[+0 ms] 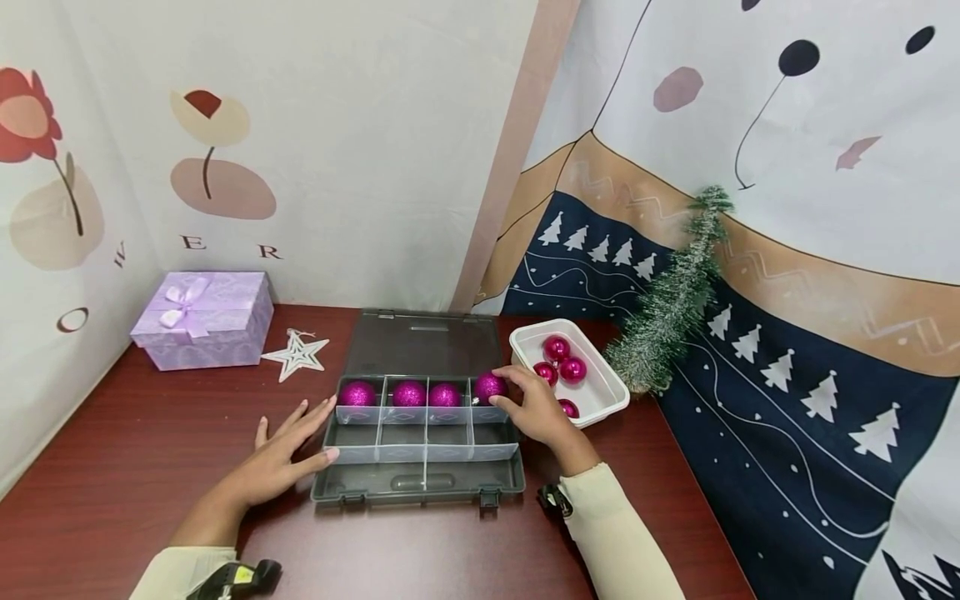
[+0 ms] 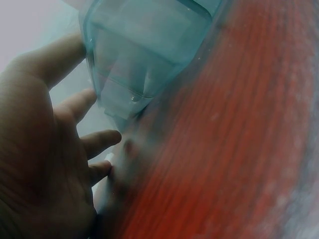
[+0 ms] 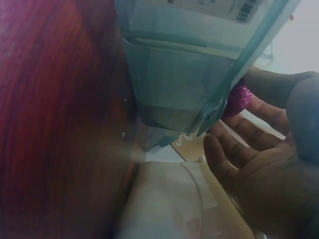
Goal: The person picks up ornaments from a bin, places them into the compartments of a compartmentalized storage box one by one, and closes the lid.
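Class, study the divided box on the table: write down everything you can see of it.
The divided box looks like smoky grey, see-through plastic. It sits level on the table, its lid opened away from the person and latches along its front edge. Clear dividers make four back, four middle and two front compartments. Three glittery magenta balls sit in the back row; the right hand holds a fourth at the back-right compartment. The left hand touches the left side.

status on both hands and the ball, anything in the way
Left hand touching left side of divided box. Right hand pinching glitter ball at back-right compartment. Lid open behind; no obstruction visible.
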Available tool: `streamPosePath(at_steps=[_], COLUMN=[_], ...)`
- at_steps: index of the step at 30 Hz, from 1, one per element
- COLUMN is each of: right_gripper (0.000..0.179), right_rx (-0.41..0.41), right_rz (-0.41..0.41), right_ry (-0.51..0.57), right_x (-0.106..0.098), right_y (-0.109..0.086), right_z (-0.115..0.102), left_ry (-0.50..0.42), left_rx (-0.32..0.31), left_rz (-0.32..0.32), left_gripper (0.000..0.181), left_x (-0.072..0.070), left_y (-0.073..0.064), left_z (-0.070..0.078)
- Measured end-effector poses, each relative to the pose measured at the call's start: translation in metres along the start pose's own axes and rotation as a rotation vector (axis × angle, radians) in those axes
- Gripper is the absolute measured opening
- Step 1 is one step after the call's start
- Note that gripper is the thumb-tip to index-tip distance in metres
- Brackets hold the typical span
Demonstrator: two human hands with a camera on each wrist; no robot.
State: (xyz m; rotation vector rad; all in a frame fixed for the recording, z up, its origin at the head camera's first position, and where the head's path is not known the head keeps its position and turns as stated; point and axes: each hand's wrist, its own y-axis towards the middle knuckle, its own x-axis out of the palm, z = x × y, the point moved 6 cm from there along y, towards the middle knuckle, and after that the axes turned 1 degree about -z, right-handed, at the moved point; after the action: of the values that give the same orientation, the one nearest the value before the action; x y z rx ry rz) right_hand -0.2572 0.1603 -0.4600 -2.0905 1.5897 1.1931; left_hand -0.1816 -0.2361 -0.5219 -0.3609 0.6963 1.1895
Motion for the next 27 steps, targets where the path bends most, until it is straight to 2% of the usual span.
streamPosePath(at_steps=[15,27], right_gripper=[0.044,0.040], right_rx=[0.026,-0.021], right_rz=[-0.040,0.009], right_ry=[0.005,0.025], right_x=[0.005,-0.007], right_y=[0.000,0.002], right_z=[0.004,-0.005], left_ry=[0.002,-0.002], left_rx=[0.005,-0.009], left_rz=[-0.001,-0.007], left_gripper=[0.083,0.084], left_x=[0.000,-0.002], left_y=[0.000,-0.001], left_z=[0.001,0.001])
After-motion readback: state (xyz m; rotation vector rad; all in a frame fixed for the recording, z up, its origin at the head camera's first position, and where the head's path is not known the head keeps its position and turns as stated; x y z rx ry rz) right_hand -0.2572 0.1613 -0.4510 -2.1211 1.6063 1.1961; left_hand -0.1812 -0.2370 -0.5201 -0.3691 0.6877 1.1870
